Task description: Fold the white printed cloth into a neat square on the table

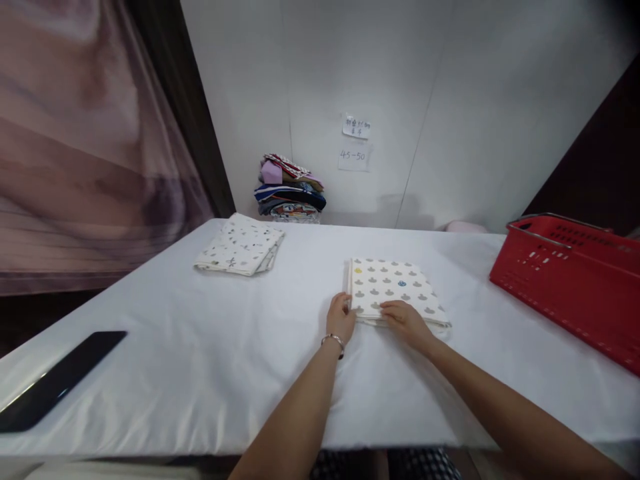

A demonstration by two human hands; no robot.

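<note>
A folded white cloth with a grey crown print (393,288) lies on the white table (200,360) in front of me. My left hand (341,319) grips its near left corner, fingers curled round the edge. My right hand (406,320) rests on its near edge with fingers closed on the fabric. A bracelet sits on my left wrist.
A second folded printed cloth (241,252) lies at the far left. A pile of coloured fabrics (290,190) stands against the back wall under two paper notes. A red plastic basket (575,280) is at the right. A black flat object (55,380) lies near the left edge.
</note>
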